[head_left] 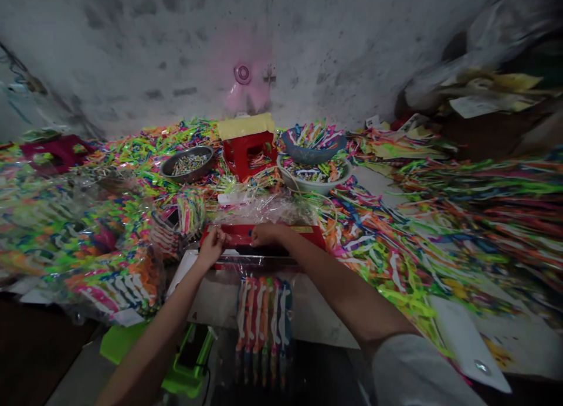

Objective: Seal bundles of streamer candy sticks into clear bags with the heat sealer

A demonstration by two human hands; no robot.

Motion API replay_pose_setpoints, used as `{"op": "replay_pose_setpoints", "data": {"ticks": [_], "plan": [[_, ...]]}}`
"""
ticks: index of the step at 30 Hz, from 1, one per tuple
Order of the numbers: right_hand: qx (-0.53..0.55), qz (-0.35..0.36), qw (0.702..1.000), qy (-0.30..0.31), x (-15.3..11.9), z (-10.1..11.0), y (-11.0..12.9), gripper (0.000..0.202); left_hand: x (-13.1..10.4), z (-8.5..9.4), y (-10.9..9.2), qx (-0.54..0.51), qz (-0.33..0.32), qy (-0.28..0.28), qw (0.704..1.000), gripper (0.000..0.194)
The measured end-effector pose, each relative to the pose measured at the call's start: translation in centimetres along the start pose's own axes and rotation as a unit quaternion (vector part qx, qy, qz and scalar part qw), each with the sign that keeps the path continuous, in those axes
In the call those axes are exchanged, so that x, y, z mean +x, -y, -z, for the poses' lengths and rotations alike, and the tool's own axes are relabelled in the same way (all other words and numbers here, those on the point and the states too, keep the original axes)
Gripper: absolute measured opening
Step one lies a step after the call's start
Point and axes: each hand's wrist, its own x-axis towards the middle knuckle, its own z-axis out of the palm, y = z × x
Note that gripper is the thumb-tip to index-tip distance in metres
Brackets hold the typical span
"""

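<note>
A long red device (308,237) lies across the front middle of the table. My left hand (214,243) is closed at its left end, fingertips pinched on thin clear plastic. Over the middle of the device my right hand (267,234) is curled closed; what its fingers hold, if anything, is hidden. Below both hands, a clear bag with a row of colourful strips (264,315) hangs at the near edge, its upper part reaching up to the device. Crumpled clear plastic (268,209) lies just behind the hands.
Colourful pieces cover the table. Behind stand a metal bowl (187,164), a red stool (248,154), a blue bowl (314,154) and a white basin (314,187). Filled bags (118,283) lie left, a white cleaver-shaped piece (468,344) right. Below is a green object (189,376).
</note>
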Motion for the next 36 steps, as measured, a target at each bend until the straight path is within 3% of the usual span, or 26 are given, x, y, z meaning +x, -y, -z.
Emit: {"op": "replay_pose_setpoints", "data": {"ticks": [7,10,13,18,21,24,29,32,36], "plan": [[-0.076,-0.049,0.996,-0.004,-5.3,4.2,-7.4,0.015,0.0,0.5,-0.8,0.023,0.076,-0.056,0.995,0.022],[-0.103,0.0,0.994,-0.033,-7.4,5.1,-9.2,0.006,0.1,0.5,-1.2,0.07,0.054,-0.031,0.996,0.02],[-0.112,0.078,0.988,-0.074,-8.6,4.9,-10.0,0.015,0.2,0.4,-1.3,0.114,0.013,-0.003,0.993,0.023],[0.002,0.113,0.974,-0.197,-10.3,1.6,-9.8,0.028,-1.3,0.3,-2.1,0.089,-0.047,0.068,0.993,0.034],[0.044,0.126,0.974,-0.181,-11.8,-2.0,-9.3,0.038,-3.8,0.4,-2.9,0.109,-0.04,0.169,0.979,0.03],[-0.016,0.125,0.977,-0.172,-13.0,-5.7,-8.9,0.047,-6.2,0.4,-2.8,0.203,-0.018,0.225,0.953,0.022],[-0.144,0.082,0.975,-0.145,-13.6,-9.2,-8.0,0.065,-8.6,-0.2,-0.6,0.275,-0.016,0.225,0.935,0.015],[-0.173,0.06,0.974,-0.136,-13.7,-9.1,-7.2,0.067,-9.0,-0.6,0.2,0.27,-0.016,0.203,0.941,0.016],[-0.168,0.059,0.975,-0.135,-13.8,-8.3,-6.5,0.062,-8.5,-0.7,0.0,0.235,-0.033,0.123,0.964,0.02]]}}
